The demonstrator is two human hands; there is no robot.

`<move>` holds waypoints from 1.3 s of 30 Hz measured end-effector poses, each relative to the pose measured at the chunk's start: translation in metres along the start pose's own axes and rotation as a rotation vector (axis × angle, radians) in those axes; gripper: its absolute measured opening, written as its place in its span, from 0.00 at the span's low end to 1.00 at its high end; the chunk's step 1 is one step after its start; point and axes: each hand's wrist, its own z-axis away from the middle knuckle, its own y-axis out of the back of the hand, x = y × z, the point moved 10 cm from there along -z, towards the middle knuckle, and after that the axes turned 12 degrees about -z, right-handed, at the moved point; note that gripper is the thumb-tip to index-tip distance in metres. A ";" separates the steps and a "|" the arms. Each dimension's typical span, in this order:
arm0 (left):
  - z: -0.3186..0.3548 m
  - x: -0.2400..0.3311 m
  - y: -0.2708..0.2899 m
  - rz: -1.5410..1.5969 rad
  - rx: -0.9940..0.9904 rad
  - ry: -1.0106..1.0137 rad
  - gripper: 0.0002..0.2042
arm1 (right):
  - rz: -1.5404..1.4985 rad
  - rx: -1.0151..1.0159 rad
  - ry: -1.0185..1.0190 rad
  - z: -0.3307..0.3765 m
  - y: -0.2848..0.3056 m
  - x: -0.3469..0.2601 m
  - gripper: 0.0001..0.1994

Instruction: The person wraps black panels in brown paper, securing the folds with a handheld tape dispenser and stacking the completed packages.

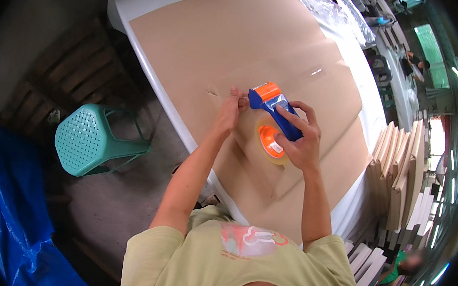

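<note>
A tape dispenser (287,117) with a blue body and an orange head is in my right hand (307,136), whose fingers wrap round its handle. Its roll of clear tape (271,142) on an orange hub hangs below, just over the brown paper. My left hand (233,108) rests edge-on by the dispenser's head, fingers stretched out, seeming to touch the paper; part of its fingers is hidden. Under both hands a large brown paper sheet (211,38), folded at the right and near side, covers most of the white-topped table (152,82).
A green plastic stool (79,141) stands left of the table, with a blue tarp (17,195) at the lower left. Clear plastic film (333,13) lies at the table's far end. Flat brown-wrapped packs (398,169) stand upright at the right. Other people (417,62) are farther off.
</note>
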 end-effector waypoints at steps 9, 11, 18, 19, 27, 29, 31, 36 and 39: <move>-0.008 -0.008 0.012 0.187 0.135 0.381 0.19 | 0.217 -0.125 -0.161 -0.012 -0.046 0.034 0.24; -0.017 -0.015 0.013 0.118 0.100 0.416 0.14 | 0.183 -0.112 -0.059 0.000 -0.036 0.029 0.24; -0.021 -0.008 0.021 0.316 0.227 0.124 0.11 | 0.210 -0.166 -0.019 0.075 -0.002 0.038 0.24; -0.020 -0.008 0.017 0.341 0.222 0.062 0.12 | 0.245 -0.183 -0.037 0.069 -0.005 0.036 0.23; 0.019 0.051 0.008 -0.530 0.516 -0.633 0.28 | 0.360 -0.399 -0.071 0.021 -0.036 0.046 0.20; 0.020 0.055 0.003 -0.908 0.619 -0.517 0.35 | 0.388 -0.420 -0.071 0.019 -0.037 0.050 0.19; 0.027 0.048 0.013 -1.263 0.732 -0.184 0.44 | 0.409 -0.429 -0.083 0.022 -0.035 0.055 0.19; 0.026 0.066 0.074 -0.984 1.093 -0.058 0.51 | 0.378 -0.444 -0.096 0.016 -0.038 0.055 0.18; 0.037 0.096 0.095 -0.988 1.322 -0.205 0.46 | 0.333 -0.454 -0.075 0.021 -0.043 0.051 0.18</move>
